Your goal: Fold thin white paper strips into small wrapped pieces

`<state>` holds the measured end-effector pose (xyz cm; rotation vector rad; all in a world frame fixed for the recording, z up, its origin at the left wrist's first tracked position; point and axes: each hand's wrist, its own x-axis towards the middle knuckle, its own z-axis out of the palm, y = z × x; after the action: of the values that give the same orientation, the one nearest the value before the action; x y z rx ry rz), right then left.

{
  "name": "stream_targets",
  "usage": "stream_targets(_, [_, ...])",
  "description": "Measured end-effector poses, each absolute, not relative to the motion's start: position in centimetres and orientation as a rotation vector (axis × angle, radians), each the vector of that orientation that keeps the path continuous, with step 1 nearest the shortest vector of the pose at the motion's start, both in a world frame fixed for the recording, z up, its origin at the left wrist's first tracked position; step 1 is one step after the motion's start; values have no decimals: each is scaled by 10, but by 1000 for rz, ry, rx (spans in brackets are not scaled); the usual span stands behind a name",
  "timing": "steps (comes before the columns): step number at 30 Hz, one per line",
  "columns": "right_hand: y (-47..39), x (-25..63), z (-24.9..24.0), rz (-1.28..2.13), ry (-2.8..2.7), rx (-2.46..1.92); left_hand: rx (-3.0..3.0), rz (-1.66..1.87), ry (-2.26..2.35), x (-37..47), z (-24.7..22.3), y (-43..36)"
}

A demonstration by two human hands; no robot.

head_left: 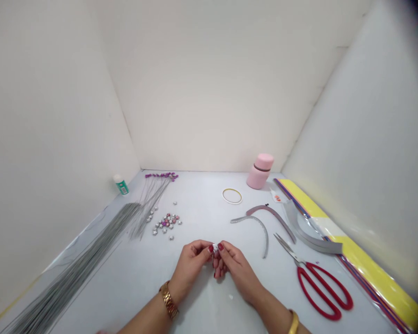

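Observation:
Near the front middle of the table, my left hand [195, 260] and my right hand [234, 264] meet, both closed. Thumbs and fingertips pinch a small silvery paper star [215, 248] between them; most of it is covered by the fingers. To the left lies a loose pile of small folded stars [166, 222], silver, pink and purple. Right of my hands are a curved silver paper strip [263, 227] and a dull pink strip [278, 217]. A tiny white scrap [231, 296] rests just below my right hand.
Red-handled scissors [320, 283] lie at right, beside wide silver strips [310, 236] and yellow packaged sheets [362, 260]. A bundle of grey wires [80, 264] runs along the left, with purple-tipped stems [162, 176] behind. A pink flask [260, 171], tape ring [232, 196] and small green-white bottle [121, 184] stand farther back.

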<state>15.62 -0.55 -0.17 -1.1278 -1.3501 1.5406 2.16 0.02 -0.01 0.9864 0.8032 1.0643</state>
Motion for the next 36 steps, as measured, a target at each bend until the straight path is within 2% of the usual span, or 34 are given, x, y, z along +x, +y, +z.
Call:
stream_targets(8, [-7,154,-4,1586,-1312,-1111,1032,1133,892,21,5,-4])
stream_targets(22, [-7,159,-10,1335,-1498,-1135,1046,1096,832,20,4,-4])
stream_targets(29, [-4,158,-9,1446,-1465,-1080,1013,1052,754,23,5,-5])
stream_targets(36, [-4,158,-11,1407,-1437,-1077,1020,1047,707,24,6,-7])
